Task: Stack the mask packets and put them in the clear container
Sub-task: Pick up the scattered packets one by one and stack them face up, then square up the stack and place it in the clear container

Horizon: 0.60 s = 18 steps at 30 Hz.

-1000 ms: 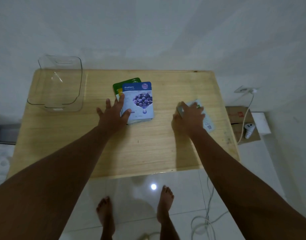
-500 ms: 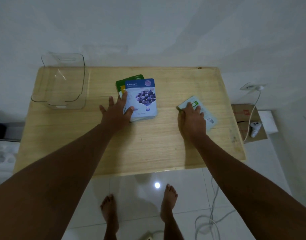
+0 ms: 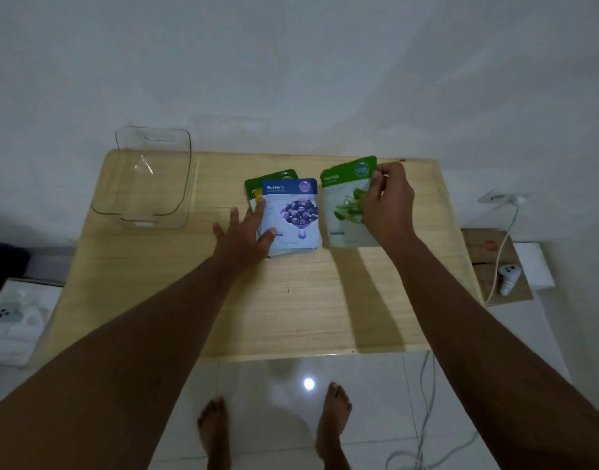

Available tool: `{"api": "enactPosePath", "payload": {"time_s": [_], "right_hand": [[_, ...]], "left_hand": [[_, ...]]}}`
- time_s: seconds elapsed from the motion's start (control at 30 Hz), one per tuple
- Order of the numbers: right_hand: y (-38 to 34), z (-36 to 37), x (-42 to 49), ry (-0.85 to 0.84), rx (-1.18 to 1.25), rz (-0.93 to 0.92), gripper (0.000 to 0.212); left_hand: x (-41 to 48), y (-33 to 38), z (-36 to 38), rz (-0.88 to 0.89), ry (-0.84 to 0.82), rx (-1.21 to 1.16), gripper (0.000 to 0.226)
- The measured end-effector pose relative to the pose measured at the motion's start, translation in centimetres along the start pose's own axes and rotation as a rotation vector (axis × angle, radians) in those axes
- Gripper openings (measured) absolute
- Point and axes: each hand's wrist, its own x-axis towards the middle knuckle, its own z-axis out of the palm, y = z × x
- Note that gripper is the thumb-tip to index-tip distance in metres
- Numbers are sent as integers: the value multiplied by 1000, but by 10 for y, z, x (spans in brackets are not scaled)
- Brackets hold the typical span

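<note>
A small stack of mask packets lies mid-table, with the blue Blueberry packet [image 3: 293,212] on top and a green packet [image 3: 277,176] peeking out behind it. My left hand [image 3: 245,234] rests flat on the stack's left edge, fingers spread. My right hand [image 3: 386,206] pinches a green aloe vera packet [image 3: 345,205] by its right edge and holds it face up just right of the stack, lifted off the wood. The clear container [image 3: 148,184] stands empty at the table's far left corner.
The wooden table [image 3: 291,300] stands against a white wall. A cardboard box [image 3: 488,262] with a white controller [image 3: 508,276] and a charging cable sits on the floor to the right. White items lie on the floor at left. My bare feet show below the table's edge.
My right hand lifted the aloe vera packet off the table, turned it face up and carried it left towards the stack. My left hand stayed on the stack.
</note>
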Motion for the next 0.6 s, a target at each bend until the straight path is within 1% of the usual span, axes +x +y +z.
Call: {"api": "enactPosePath", "payload": {"time_s": [0.1,0.23,0.3,0.37,0.47,0.53,0.6], "right_hand": [[-14,18,5,-5,100,32,19],[-26,52,-2,-17,152,89,20],[-26,70,-7,-49,172,130,23],[-24,82,-13,-119,173,114,30],[-18,92,-20,-258,30,-46,38],[-14,96,-27,-404,-149,-122,45],[-14,97,-35,-532,-274,-184,48]], "left_hand": [[0,-3,1,13,4,-9,72],[1,-5,4,27,12,-2,73],[1,-5,3,25,10,-4,72],[2,-5,3,26,3,-8,71],[2,-5,1,32,-6,-16,70],[2,-4,-1,28,-8,-30,67],[2,-2,-3,10,-11,-49,64]]}}
